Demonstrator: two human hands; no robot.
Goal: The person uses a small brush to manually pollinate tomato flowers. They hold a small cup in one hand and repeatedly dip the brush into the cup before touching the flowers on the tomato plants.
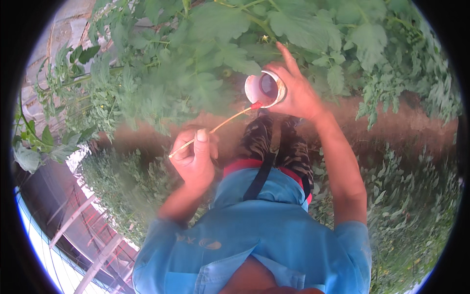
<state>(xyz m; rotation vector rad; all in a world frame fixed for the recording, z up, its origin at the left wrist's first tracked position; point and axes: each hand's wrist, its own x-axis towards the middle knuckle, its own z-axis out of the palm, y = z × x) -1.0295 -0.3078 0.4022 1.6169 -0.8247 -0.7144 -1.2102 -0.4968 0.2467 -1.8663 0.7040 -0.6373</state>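
My left hand (196, 156) pinches a thin wooden stick (229, 120) between thumb and fingers. The stick slants up to the right, and its red, wet-looking tip (256, 105) is at the lower rim of a small white cup (253, 89). My right hand (295, 90) is wrapped around the cup's right side. The cup tilts so that its mouth faces me, showing dark reddish-purple liquid (268, 85) inside. My right index finger points up, close to a plant stem and a small pale yellow flower (265, 38). Broad green leaves, apparently tomato (227, 47), surround the cup.
A brown soil path (389, 114) runs across under my legs in camouflage trousers (253, 137). Another row of plants (400, 205) grows on the near side. At left are a block wall (68, 33) and greenhouse framing (99, 261). A dark strap (260, 176) hangs at my waist.
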